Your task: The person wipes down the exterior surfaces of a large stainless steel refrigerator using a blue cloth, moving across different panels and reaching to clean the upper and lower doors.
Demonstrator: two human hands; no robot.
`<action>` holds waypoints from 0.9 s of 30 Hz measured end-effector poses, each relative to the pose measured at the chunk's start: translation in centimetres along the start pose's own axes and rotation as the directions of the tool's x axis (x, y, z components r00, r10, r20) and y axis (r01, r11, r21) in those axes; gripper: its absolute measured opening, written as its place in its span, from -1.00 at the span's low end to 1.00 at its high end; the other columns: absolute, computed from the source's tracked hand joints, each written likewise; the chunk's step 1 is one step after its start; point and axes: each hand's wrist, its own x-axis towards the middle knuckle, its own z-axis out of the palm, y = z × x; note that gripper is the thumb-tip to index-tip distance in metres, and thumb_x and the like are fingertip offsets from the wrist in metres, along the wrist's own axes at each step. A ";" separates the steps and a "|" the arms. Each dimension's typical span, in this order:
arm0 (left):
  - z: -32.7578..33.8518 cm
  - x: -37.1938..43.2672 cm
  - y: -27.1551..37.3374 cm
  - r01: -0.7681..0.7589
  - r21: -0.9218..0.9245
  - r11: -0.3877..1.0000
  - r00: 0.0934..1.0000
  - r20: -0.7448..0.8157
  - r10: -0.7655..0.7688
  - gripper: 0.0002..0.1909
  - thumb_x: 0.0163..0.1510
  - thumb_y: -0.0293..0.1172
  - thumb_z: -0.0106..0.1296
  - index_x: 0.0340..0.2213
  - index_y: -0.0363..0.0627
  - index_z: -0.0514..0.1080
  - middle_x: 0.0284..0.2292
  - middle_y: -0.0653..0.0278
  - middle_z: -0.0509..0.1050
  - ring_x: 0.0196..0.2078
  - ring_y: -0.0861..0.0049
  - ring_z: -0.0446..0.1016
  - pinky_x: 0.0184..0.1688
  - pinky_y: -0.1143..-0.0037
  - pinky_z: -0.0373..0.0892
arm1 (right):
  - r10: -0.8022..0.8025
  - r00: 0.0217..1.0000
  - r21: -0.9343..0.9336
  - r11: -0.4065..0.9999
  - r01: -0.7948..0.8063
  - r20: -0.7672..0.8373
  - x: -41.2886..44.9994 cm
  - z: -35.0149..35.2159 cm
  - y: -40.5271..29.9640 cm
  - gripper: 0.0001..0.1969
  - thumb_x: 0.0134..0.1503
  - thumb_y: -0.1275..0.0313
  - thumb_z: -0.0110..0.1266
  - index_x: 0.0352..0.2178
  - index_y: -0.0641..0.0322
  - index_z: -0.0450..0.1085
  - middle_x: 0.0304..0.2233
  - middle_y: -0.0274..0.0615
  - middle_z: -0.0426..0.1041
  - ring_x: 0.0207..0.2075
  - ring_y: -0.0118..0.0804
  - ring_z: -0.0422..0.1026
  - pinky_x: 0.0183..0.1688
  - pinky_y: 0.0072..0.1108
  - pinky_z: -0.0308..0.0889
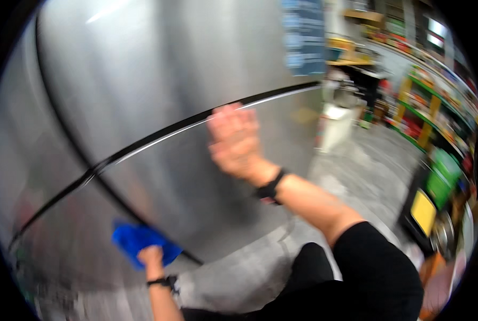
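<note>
A large refrigerator with metallic grey doors (175, 176) fills the left and middle of the view, divided by dark seams. My right hand (235, 140), a black band at its wrist, lies near the horizontal seam on a lower door, fingers extended and blurred. Whether the palm touches the door cannot be told. Lower left, my left hand (150, 257) grips a blue cloth (132, 240) beside the lower part of the vertical seam. The cloth spreads out around the fist, against or close to the door.
Grey floor (355, 160) runs along the refrigerator's right side. A white bin-like container (335, 124) stands past its edge. Farther right are a green and yellow shelf unit (427, 108) with goods and a green container (443, 172). A blue printed sheet (303, 40) hangs on the upper door.
</note>
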 end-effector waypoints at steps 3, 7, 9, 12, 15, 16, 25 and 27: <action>0.5 0.4 4.7 -0.413 0.314 0.855 0.875 -0.126 0.468 -0.49 -0.02 -0.33 -0.13 -0.01 -0.21 0.13 -0.01 0.09 0.21 0.05 0.24 0.17 0.11 0.34 0.01 | -0.014 0.999 -0.081 0.997 0.012 -0.032 -0.6 -1.2 1.8 -0.38 -0.10 0.39 -0.06 0.06 0.20 0.04 0.12 -0.06 -0.01 0.18 -0.01 -0.15 0.17 -0.20 -0.31; -7.5 6.5 11.0 -0.551 0.522 0.651 0.533 -0.381 0.756 -0.56 -0.10 -0.36 -0.08 -0.13 -0.22 0.26 -0.07 0.00 0.26 0.01 0.08 0.16 0.05 0.23 0.06 | -0.001 1.000 -0.063 0.998 0.000 -0.027 0.6 -0.9 -0.1 -0.43 -0.04 0.39 -0.14 0.05 0.30 0.03 0.09 -0.04 0.04 0.17 -0.04 -0.08 0.18 -0.25 -0.34; -10.5 8.3 14.1 -0.617 0.356 0.701 0.470 -0.548 0.692 -0.60 -0.16 -0.38 -0.05 -0.21 -0.24 0.32 -0.08 -0.06 0.24 -0.03 -0.03 0.16 0.02 0.17 0.06 | -0.011 1.000 -0.087 0.996 0.010 -0.018 0.6 -1.0 -0.6 -0.45 -0.02 0.38 -0.18 0.05 0.31 0.03 0.09 -0.04 0.04 0.17 -0.05 -0.08 0.18 -0.27 -0.34; -10.6 6.9 17.2 -0.459 0.493 0.739 0.398 -0.630 0.667 -0.51 -0.14 -0.32 -0.01 -0.14 -0.27 0.25 -0.07 -0.10 0.21 -0.03 -0.05 0.16 0.03 0.18 0.06 | -0.015 1.000 -0.103 0.995 0.014 -0.012 0.2 -1.0 -0.2 -0.46 0.00 0.37 -0.20 0.05 0.31 0.02 0.10 -0.05 0.03 0.17 -0.05 -0.09 0.18 -0.27 -0.34; -11.0 7.5 13.8 -0.783 0.179 0.596 0.436 -0.526 0.731 -0.39 -0.17 -0.29 0.02 -0.05 -0.25 0.18 -0.03 -0.07 0.19 0.05 0.00 0.10 0.10 0.23 0.00 | -0.027 0.999 -0.067 0.997 0.025 -0.033 0.4 -1.0 -0.3 -0.46 0.00 0.38 -0.19 0.05 0.32 0.02 0.10 -0.05 0.03 0.17 -0.04 -0.09 0.18 -0.27 -0.34; -11.8 7.8 13.1 -0.802 0.187 0.568 0.452 -0.432 0.780 -0.34 -0.21 -0.31 0.05 -0.02 -0.23 0.16 0.00 -0.04 0.17 0.10 0.06 0.06 0.14 0.29 -0.05 | -0.029 0.999 -0.066 0.997 0.028 -0.020 0.4 -1.1 -0.1 -0.46 0.00 0.39 -0.18 0.05 0.32 0.02 0.10 -0.04 0.03 0.17 -0.04 -0.10 0.18 -0.27 -0.34; -18.0 11.8 7.2 -0.546 0.327 0.772 0.332 -0.761 0.557 -0.50 -0.05 -0.20 -0.08 -0.09 -0.21 0.19 0.00 -0.12 0.09 0.06 0.00 0.05 0.11 0.27 -0.01 | -0.048 0.999 -0.082 0.996 0.047 -0.004 0.0 -1.4 0.5 -0.48 0.02 0.40 -0.21 0.05 0.33 0.01 0.10 -0.02 0.01 0.17 -0.03 -0.11 0.18 -0.25 -0.34; -20.1 13.4 5.3 -0.408 0.387 0.827 0.301 -0.798 0.522 -0.49 0.02 -0.08 -0.19 -0.07 -0.18 0.16 0.00 -0.07 0.10 0.06 0.01 0.06 0.09 0.26 0.00 | -0.051 0.999 -0.069 0.996 0.050 -0.017 0.1 -1.3 0.2 -0.48 0.02 0.40 -0.21 0.04 0.33 0.02 0.10 -0.02 0.02 0.17 -0.02 -0.10 0.18 -0.25 -0.33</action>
